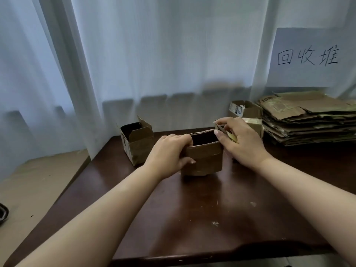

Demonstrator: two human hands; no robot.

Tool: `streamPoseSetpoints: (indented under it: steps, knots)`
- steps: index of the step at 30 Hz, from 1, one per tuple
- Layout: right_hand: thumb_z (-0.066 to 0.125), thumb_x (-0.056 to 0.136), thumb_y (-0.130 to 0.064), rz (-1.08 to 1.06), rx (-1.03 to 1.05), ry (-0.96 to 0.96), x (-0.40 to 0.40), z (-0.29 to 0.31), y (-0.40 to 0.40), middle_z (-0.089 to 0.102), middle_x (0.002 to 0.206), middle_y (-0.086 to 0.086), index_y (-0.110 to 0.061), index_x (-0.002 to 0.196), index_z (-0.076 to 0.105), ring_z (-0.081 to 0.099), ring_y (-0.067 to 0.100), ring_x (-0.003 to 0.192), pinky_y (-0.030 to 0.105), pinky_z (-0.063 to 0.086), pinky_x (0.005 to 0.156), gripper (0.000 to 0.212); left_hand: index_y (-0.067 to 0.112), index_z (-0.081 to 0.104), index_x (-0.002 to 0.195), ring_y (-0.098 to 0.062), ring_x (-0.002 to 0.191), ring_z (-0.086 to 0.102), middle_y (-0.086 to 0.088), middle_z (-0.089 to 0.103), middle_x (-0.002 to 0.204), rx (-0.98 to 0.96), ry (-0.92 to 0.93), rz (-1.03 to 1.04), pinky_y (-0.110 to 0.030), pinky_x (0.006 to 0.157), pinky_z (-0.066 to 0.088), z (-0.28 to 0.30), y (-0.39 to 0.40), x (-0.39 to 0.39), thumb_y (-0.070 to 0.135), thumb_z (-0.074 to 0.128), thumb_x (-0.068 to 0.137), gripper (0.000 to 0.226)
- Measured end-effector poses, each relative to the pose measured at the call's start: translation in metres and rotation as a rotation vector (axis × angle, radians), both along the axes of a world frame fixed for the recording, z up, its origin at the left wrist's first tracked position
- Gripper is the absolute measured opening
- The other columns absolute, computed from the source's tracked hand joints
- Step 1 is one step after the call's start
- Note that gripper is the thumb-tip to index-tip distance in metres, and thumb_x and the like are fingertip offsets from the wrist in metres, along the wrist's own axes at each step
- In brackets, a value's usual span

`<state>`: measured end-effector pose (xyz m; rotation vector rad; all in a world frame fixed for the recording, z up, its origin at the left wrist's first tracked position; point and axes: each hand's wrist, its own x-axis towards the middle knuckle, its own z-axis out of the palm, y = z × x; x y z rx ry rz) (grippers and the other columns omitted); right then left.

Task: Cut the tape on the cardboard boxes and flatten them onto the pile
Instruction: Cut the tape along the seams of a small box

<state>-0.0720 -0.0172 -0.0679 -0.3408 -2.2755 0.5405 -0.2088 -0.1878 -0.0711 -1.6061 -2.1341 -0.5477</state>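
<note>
I have the small open-topped brown cardboard box (202, 155) standing on the dark reddish-brown wooden table (192, 218), at its middle. My left hand (169, 155) grips the box's left wall, fingers curled over the rim and thumb on the front face. My right hand (242, 141) pinches the raised flap at the right rim; something pale yellow sits under its fingers, and I cannot tell what it is.

Procedure, as I judge it: the box appears opened at the top, so the step in hand is collapsing it.
1. Keep the left grip firm on the wall so the box does not slide.
2. Fold the right flap outward, then push opposite corners together along the existing creases.
3. If the bottom resists, check for uncut tape underneath; the underside is hidden from me.

A second open brown cardboard box (137, 143) stands to the left of the held box. Behind and right of it stand two more small cartons (244, 110), and further right the stack of flattened brown cardboard (308, 120). Above that stack hangs a white paper sign with handwritten characters (306, 56). Sheer white curtains (154, 54) hang behind the table. Small pale scraps lie on the table nearer to me than the box.
</note>
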Motion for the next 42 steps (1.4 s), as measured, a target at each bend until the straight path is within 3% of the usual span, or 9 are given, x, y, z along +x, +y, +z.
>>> streamPoseSetpoints:
  steps: [8, 12, 18, 23, 30, 34, 36, 38, 42]
  knots:
    - [0.051, 0.086, -0.015, -0.015, -0.078, -0.07, 0.016, 0.009, 0.013, 0.065, 0.085, -0.004, -0.033, 0.089, 0.069, 0.059, 0.018, 0.089, 0.04, 0.049, 0.082, 0.026, 0.019, 0.053, 0.095, -0.009, 0.076, 0.055, 0.006, 0.056, 0.085, -0.317, -0.355, -0.3, -0.021, 0.065, 0.045, 0.025, 0.01, 0.02, 0.029, 0.073, 0.084, 0.025]
    - [0.049, 0.087, -0.012, -0.074, -0.191, -0.128, 0.016, 0.01, 0.017, 0.067, 0.081, -0.006, -0.029, 0.069, 0.067, 0.06, 0.016, 0.088, 0.031, 0.047, 0.079, 0.031, 0.017, 0.056, 0.098, -0.01, 0.081, 0.057, 0.004, 0.059, 0.089, -0.287, -0.317, -0.31, -0.021, 0.068, 0.046, 0.032, 0.013, 0.02, 0.035, 0.075, 0.082, 0.03]
    - [0.046, 0.09, -0.009, -0.089, -0.323, -0.138, 0.007, 0.009, 0.019, 0.063, 0.076, -0.008, -0.018, 0.07, 0.068, 0.057, 0.015, 0.09, 0.027, 0.04, 0.079, 0.031, 0.027, 0.056, 0.085, -0.004, 0.075, 0.056, 0.011, 0.059, 0.081, -0.077, -0.375, -0.181, -0.021, 0.065, 0.043, 0.022, 0.009, 0.001, 0.05, 0.082, 0.064, 0.04]
    - [0.041, 0.091, -0.003, -0.136, -0.457, -0.127, -0.008, 0.004, 0.02, 0.066, 0.085, 0.005, -0.006, 0.089, 0.07, 0.06, 0.019, 0.091, 0.027, 0.045, 0.079, 0.029, 0.024, 0.053, 0.084, -0.012, 0.076, 0.056, 0.01, 0.058, 0.077, -0.004, -0.348, 0.017, -0.033, 0.068, 0.047, 0.011, 0.01, -0.016, 0.075, 0.062, 0.057, 0.059]
    - [0.036, 0.096, -0.013, -0.237, -0.507, -0.109, -0.029, -0.017, 0.03, 0.069, 0.088, 0.018, 0.003, 0.094, 0.065, 0.062, 0.03, 0.09, 0.033, 0.047, 0.076, 0.033, 0.02, 0.048, 0.089, -0.019, 0.087, 0.052, -0.001, 0.056, 0.091, 0.025, -0.363, 0.22, -0.034, 0.071, 0.043, -0.006, 0.035, -0.04, 0.071, 0.064, 0.068, 0.057]
    - [0.041, 0.098, -0.042, -0.22, -0.469, -0.209, -0.039, -0.021, 0.031, 0.06, 0.071, 0.007, -0.006, 0.07, 0.056, 0.057, 0.027, 0.078, 0.034, 0.04, 0.065, 0.048, 0.02, 0.052, 0.095, -0.023, 0.096, 0.056, -0.001, 0.058, 0.097, 0.031, -0.461, 0.305, -0.038, 0.079, 0.048, -0.013, 0.048, -0.056, 0.068, 0.069, 0.067, 0.058]
    - [0.046, 0.087, -0.066, -0.152, -0.509, -0.32, -0.041, -0.024, 0.027, 0.064, 0.085, 0.009, -0.009, 0.095, 0.061, 0.059, 0.023, 0.085, 0.034, 0.04, 0.068, 0.059, 0.019, 0.057, 0.101, -0.024, 0.101, 0.058, 0.0, 0.062, 0.101, -0.015, -0.476, 0.372, -0.04, 0.082, 0.05, -0.019, 0.054, -0.062, 0.072, 0.068, 0.064, 0.066]
    - [0.055, 0.076, -0.074, -0.12, -0.513, -0.444, -0.042, -0.03, 0.025, 0.062, 0.117, 0.013, -0.009, 0.135, 0.043, 0.058, 0.025, 0.108, 0.036, 0.045, 0.086, 0.089, 0.021, 0.058, 0.107, -0.024, 0.107, 0.058, 0.0, 0.063, 0.107, -0.082, -0.448, 0.446, -0.039, 0.084, 0.05, -0.025, 0.058, -0.063, 0.076, 0.065, 0.063, 0.071]
    - [0.066, 0.076, -0.062, -0.127, -0.478, -0.417, -0.049, -0.041, 0.03, 0.054, 0.129, 0.008, -0.011, 0.141, 0.034, 0.052, 0.024, 0.115, 0.036, 0.044, 0.093, 0.089, 0.021, 0.05, 0.116, -0.023, 0.113, 0.054, -0.001, 0.057, 0.118, -0.105, -0.368, 0.526, -0.037, 0.087, 0.042, -0.025, 0.06, -0.06, 0.075, 0.063, 0.066, 0.075]
